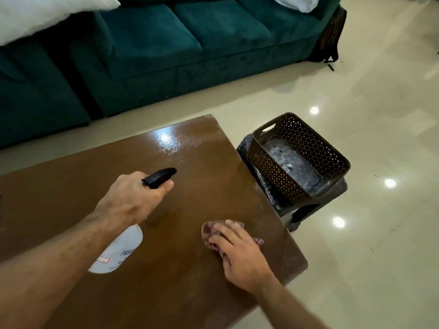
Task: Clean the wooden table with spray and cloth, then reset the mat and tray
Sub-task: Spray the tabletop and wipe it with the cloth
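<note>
beside table (166, 269), brown perforated basket (332, 160) holding whitish wrap, atop stool (306, 207)

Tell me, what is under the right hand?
The right hand rests on a reddish patterned cloth lying on the wooden table. The hand covers the cloth's middle, so its full shape cannot be seen.

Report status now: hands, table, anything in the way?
Left hand grips spray bottle, nozzle aimed at far corner. Right hand presses cloth on wooden table. Droplets on far corner, unwiped. Nothing in the way.
</note>
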